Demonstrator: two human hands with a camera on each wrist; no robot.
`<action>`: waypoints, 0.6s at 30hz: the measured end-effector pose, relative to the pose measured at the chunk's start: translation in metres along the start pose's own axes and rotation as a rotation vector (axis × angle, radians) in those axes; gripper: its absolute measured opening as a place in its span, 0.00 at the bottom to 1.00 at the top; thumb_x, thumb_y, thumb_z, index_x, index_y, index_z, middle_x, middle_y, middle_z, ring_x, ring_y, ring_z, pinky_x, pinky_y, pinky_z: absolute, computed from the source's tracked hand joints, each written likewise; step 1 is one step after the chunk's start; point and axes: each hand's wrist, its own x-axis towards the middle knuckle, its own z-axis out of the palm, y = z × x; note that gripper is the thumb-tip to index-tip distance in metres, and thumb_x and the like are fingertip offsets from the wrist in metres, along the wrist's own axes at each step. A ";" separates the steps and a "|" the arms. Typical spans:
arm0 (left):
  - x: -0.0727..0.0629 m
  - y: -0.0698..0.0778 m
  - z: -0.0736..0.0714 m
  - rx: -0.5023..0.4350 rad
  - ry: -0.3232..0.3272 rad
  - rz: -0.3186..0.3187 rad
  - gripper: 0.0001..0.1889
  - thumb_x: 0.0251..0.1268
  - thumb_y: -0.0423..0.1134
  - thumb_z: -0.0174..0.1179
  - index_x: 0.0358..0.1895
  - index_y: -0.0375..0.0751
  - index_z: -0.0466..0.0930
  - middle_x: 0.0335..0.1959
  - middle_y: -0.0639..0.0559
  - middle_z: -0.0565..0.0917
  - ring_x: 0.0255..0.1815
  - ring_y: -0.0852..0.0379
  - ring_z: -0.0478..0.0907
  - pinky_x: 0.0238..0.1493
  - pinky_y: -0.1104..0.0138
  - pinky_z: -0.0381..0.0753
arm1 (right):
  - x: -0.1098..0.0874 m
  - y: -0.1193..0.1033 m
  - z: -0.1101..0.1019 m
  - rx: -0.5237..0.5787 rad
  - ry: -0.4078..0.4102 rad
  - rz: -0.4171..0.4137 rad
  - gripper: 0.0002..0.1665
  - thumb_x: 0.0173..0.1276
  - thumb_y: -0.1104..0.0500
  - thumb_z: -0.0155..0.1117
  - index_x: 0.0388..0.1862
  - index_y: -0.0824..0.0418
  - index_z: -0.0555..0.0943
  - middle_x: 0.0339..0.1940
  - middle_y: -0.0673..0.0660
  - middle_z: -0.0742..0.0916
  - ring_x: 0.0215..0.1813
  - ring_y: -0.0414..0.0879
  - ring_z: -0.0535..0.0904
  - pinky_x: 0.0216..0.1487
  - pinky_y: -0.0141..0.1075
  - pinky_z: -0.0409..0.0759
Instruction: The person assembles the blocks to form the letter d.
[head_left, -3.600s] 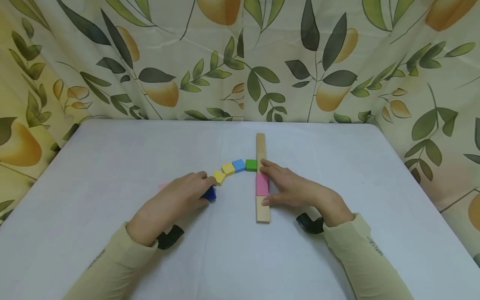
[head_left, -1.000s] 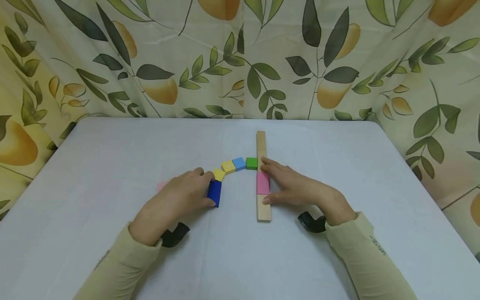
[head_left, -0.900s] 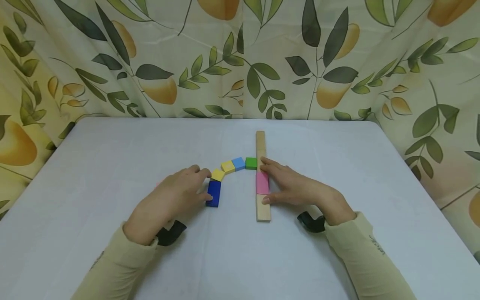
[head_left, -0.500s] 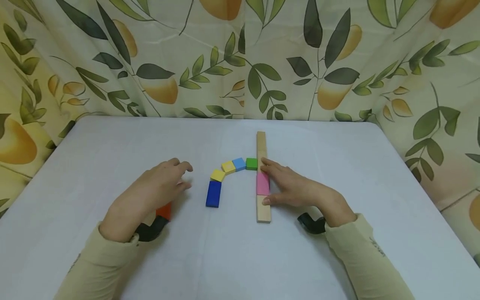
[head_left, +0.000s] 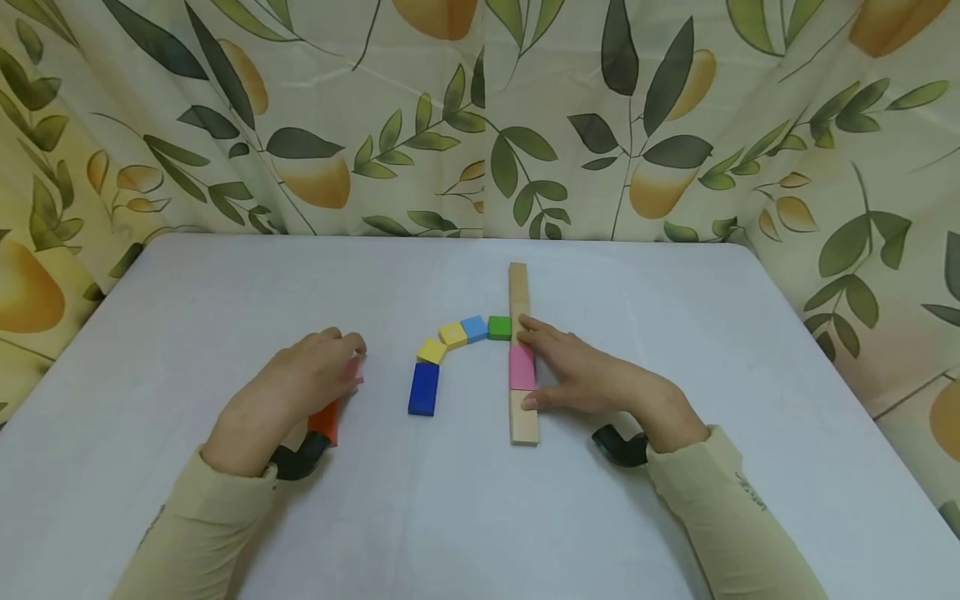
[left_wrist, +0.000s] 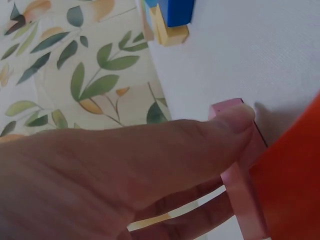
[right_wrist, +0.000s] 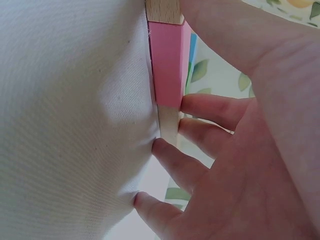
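My left hand (head_left: 288,383) pinches a pink block (left_wrist: 247,205) between thumb and fingers, left of the arc of blocks. An orange-red block (head_left: 324,422) lies close beside it, partly under my wrist. My right hand (head_left: 588,371) rests along the right side of a straight row, its fingers loosely extended. In that row, a pink block (head_left: 522,367) sits between a plain wooden block (head_left: 524,421) and plain wood (head_left: 518,287) beyond. From the row an arc curves left: green block (head_left: 499,327), light blue block (head_left: 474,328), yellow blocks (head_left: 453,335), dark blue block (head_left: 423,390).
All the blocks lie on a white-covered table (head_left: 465,508). A leaf-and-fruit patterned cloth (head_left: 420,125) hangs behind and along its sides. Black curved wrist pieces (head_left: 621,447) stick out beneath both wrists.
My left hand has let go of the dark blue block, now lying at the arc's lower end. It has moved left and taken hold of a pink block. My right hand has stayed put.
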 end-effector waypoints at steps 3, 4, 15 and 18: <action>0.001 -0.003 0.001 0.001 0.007 -0.007 0.21 0.61 0.36 0.69 0.56 0.38 0.77 0.47 0.38 0.80 0.44 0.45 0.76 0.42 0.50 0.82 | 0.001 -0.001 0.000 -0.002 -0.005 0.002 0.54 0.62 0.44 0.72 0.78 0.63 0.56 0.83 0.59 0.50 0.82 0.60 0.47 0.78 0.62 0.45; 0.001 -0.004 0.001 0.003 0.011 -0.004 0.20 0.61 0.35 0.69 0.56 0.37 0.77 0.47 0.38 0.80 0.43 0.45 0.76 0.43 0.50 0.82 | 0.002 -0.001 0.000 -0.002 -0.006 0.004 0.54 0.62 0.45 0.72 0.78 0.63 0.55 0.83 0.59 0.50 0.82 0.60 0.47 0.78 0.62 0.44; 0.003 -0.007 0.001 0.016 0.014 0.018 0.11 0.63 0.35 0.67 0.45 0.35 0.79 0.37 0.43 0.79 0.36 0.50 0.74 0.34 0.60 0.79 | 0.003 -0.002 0.000 -0.001 -0.013 0.014 0.54 0.62 0.45 0.72 0.78 0.63 0.55 0.83 0.60 0.50 0.83 0.60 0.46 0.78 0.61 0.44; 0.004 -0.007 0.001 0.021 0.032 0.031 0.10 0.64 0.35 0.66 0.45 0.35 0.79 0.37 0.43 0.78 0.36 0.50 0.74 0.32 0.62 0.78 | 0.003 -0.002 0.001 -0.001 -0.007 0.015 0.54 0.62 0.45 0.72 0.78 0.64 0.56 0.83 0.60 0.50 0.82 0.60 0.46 0.78 0.62 0.44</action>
